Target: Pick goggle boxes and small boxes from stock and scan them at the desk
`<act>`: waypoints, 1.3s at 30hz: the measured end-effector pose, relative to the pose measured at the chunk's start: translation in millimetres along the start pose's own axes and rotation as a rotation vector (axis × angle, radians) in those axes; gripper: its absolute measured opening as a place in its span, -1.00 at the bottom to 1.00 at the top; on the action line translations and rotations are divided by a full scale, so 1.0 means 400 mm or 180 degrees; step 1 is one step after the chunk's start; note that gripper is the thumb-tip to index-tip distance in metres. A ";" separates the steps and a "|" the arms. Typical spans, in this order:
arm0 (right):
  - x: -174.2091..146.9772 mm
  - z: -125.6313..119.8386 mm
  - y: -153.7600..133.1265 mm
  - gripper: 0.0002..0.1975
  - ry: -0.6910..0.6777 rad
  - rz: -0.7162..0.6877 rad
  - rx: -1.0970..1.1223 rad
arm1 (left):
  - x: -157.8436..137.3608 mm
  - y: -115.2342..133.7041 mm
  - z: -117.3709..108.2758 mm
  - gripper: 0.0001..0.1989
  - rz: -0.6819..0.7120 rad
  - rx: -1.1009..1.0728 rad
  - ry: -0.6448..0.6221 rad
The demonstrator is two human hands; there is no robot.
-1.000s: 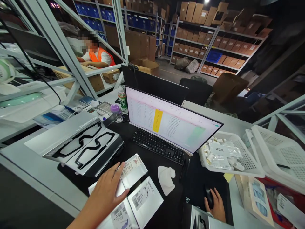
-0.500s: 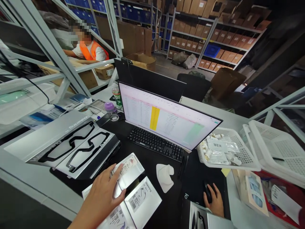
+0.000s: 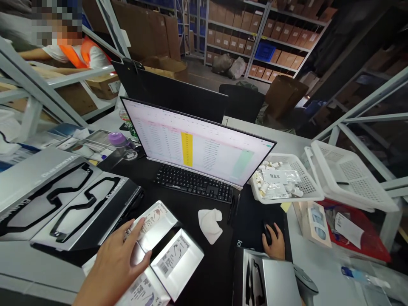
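Observation:
My left hand [image 3: 116,259] lies palm down, fingers spread, across a silver glasses box [image 3: 159,225] with a printed label. Beside it on the black mat are a second silver box [image 3: 186,263] and a third box [image 3: 145,291], partly under my wrist. On the right, my right hand [image 3: 276,244] is curved over a black computer mouse [image 3: 268,234]. A monitor [image 3: 213,148] showing a spreadsheet with a yellow column stands ahead, above a black keyboard [image 3: 194,183]. A white curved piece [image 3: 209,224] rests between my hands.
Large boxes picturing black frames [image 3: 73,199] stand at left. A white basket [image 3: 306,191] of small packets and an open silver box [image 3: 280,280] are at right, near a scanner-like grey device [image 3: 304,282]. A person in an orange vest [image 3: 76,53] sits beyond the frame.
My view has swung right and slightly down, so the desk items appear farther left and higher. Both hands keep their places on the box and the mouse.

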State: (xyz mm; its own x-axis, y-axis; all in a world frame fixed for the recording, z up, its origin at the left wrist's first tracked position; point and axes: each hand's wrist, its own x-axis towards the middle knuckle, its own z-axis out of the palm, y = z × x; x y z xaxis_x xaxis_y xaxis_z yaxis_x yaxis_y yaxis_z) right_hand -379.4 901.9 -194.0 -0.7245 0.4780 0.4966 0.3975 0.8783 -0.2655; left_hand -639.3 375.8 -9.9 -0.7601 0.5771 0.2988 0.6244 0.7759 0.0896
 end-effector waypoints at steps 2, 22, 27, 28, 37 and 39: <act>0.000 -0.001 0.000 -0.59 0.0012 -0.0006 -0.0007 | -0.001 -0.003 0.002 -0.32 0.0004 -0.0024 -0.0004; 0.005 -0.007 -0.005 -0.54 -0.0070 0.0287 0.0061 | 0.006 -0.012 0.013 -0.33 -0.0232 -0.0213 -0.0085; -0.005 -0.009 0.021 -0.56 0.0038 0.0133 0.0242 | -0.004 0.009 -0.006 -0.34 -0.0128 -0.0147 0.0111; -0.004 -0.008 0.025 -0.58 0.0052 0.0108 0.0309 | -0.006 0.014 -0.011 -0.33 -0.0189 -0.0143 0.0102; 0.003 0.001 0.034 -0.52 0.0140 -0.0131 0.0230 | -0.017 0.030 -0.031 -0.30 -0.0486 -0.0342 -0.0026; 0.001 0.004 0.038 -0.50 0.0149 -0.0104 0.0142 | -0.018 0.027 -0.028 -0.29 -0.0474 -0.0348 -0.0028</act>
State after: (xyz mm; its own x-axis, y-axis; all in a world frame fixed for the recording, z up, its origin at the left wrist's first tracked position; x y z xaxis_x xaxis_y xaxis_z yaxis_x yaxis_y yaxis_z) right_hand -374.5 915.5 -199.1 -0.7090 0.4494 0.5435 0.3480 0.8933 -0.2846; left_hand -624.8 377.1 -0.4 -0.8468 0.4604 0.2663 0.5203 0.8210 0.2351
